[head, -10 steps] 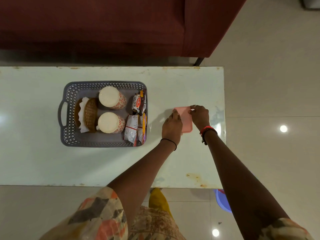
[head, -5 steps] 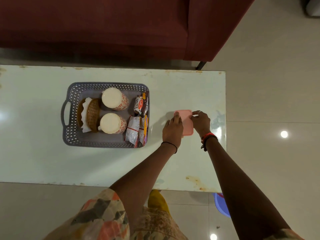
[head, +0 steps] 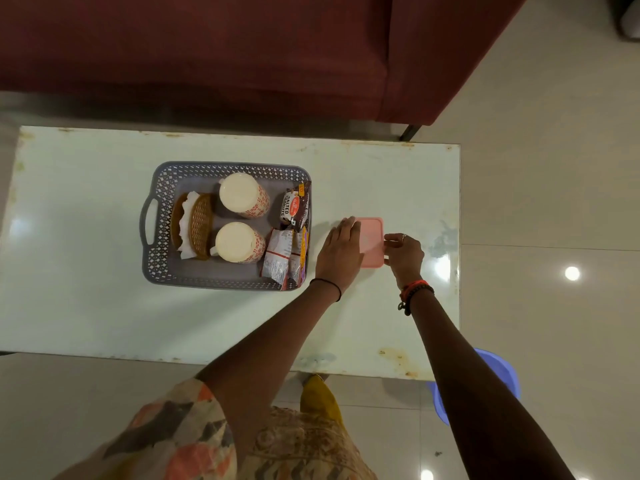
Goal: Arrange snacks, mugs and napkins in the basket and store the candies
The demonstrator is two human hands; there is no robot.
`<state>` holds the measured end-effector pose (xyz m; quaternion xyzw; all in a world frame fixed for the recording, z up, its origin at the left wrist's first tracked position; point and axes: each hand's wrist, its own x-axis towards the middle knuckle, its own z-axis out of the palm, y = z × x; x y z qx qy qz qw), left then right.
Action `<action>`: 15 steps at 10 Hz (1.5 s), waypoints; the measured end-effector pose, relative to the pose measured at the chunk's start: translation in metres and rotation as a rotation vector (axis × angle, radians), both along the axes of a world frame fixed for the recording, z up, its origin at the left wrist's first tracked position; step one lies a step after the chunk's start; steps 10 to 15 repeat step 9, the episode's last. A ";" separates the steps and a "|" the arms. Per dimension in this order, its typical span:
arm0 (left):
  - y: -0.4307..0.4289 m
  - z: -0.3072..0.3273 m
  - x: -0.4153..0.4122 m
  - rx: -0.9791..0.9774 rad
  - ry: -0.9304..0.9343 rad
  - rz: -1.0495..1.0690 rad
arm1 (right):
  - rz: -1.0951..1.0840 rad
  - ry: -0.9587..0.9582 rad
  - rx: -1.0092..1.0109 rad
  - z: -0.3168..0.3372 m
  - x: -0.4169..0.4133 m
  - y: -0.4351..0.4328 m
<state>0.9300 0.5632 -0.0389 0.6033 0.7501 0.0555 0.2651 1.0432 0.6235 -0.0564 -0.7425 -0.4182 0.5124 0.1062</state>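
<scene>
A grey perforated basket (head: 162,271) stands on the pale table (head: 86,317). Inside it are two upturned patterned mugs (head: 239,194) (head: 235,241), a brown wicker holder with white napkins (head: 199,225) on the left, and snack packets (head: 292,207) (head: 280,258) along the right wall. Just right of the basket sits a small pink lidded box (head: 372,237). My left hand (head: 341,251) lies on the box's left side with fingers extended over the lid. My right hand (head: 403,252) pinches the box's right edge.
A dark red sofa (head: 207,53) runs along the table's far side. A blue plastic stool (head: 498,372) shows under the table's near right corner. The table's right edge is close to the pink box. Tiled floor surrounds the table.
Both hands stay at the pink box; my right hand has slid from its far right corner down to its right edge. The camera view has shifted slightly.
</scene>
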 end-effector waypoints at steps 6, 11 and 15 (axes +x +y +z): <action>0.001 0.019 -0.065 0.118 -0.092 0.103 | 0.084 -0.006 0.052 0.003 -0.068 -0.027; -0.021 0.042 -0.108 0.267 -0.039 0.124 | 0.222 -0.179 0.212 0.021 -0.081 -0.040; -0.021 0.042 -0.108 0.267 -0.039 0.124 | 0.222 -0.179 0.212 0.021 -0.081 -0.040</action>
